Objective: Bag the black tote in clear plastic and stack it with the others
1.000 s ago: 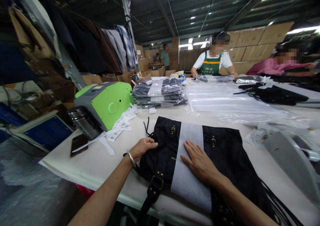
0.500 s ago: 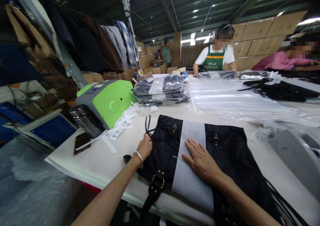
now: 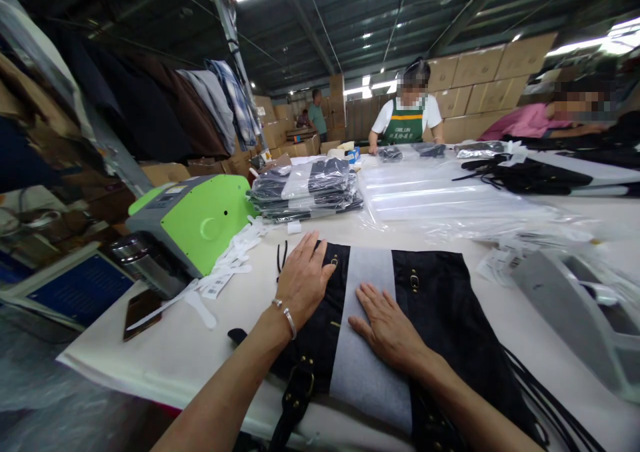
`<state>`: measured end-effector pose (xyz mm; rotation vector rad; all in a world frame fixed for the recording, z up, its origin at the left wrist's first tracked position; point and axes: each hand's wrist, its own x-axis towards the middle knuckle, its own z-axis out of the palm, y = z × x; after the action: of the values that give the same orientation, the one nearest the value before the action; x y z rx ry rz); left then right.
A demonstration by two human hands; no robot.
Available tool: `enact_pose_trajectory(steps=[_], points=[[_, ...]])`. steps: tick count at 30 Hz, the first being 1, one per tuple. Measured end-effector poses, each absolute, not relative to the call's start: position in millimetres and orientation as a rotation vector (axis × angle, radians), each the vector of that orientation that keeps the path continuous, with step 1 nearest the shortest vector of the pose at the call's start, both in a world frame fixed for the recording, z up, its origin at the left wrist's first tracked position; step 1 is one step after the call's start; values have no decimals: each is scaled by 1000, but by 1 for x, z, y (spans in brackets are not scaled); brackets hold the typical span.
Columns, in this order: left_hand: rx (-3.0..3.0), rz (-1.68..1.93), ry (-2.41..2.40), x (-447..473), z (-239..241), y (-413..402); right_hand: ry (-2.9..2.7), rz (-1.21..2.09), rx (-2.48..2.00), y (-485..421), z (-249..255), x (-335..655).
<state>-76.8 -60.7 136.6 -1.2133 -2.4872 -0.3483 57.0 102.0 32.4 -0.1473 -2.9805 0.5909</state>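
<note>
A black garment (image 3: 440, 305) with small metal buckles, a buckled strap and thin cords lies spread on the table before me. Down its middle runs a pale grey-white sheet (image 3: 370, 365). My left hand (image 3: 304, 282) rests flat on the black fabric at the left, fingers stretched forward and together, a silver bangle at the wrist. On the pale sheet lies my right hand (image 3: 385, 322), palm down with its fingers out. Neither hand grips anything. The fabric beneath both palms is hidden.
A green and grey machine (image 3: 210, 219) stands at the left, beside a steel flask (image 3: 145, 259), a phone (image 3: 140, 312) and white tags (image 3: 235, 252). Behind are bagged folded goods (image 3: 310, 185) and clear plastic bags (image 3: 440, 195). A grey dispenser (image 3: 565, 305) sits right. Co-workers (image 3: 407, 115) stand across.
My left hand has let go of the garment's left edge and now lies flat on its upper left part. My right hand stays on the pale sheet. The camera view has shifted slightly.
</note>
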Motion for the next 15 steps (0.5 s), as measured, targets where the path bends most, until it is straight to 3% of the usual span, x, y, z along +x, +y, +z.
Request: enact_pose_trajectory(steps=[8, 12, 15], points=[[-1149, -237, -2991, -163, 29, -45, -2989, 715, -163, 101, 39, 59], [-1195, -112, -2975, -180, 32, -41, -2948, 887, -176, 101, 46, 58], [-1183, -134, -2956, -183, 51, -32, -2808, 1267, -227, 111, 63, 61]])
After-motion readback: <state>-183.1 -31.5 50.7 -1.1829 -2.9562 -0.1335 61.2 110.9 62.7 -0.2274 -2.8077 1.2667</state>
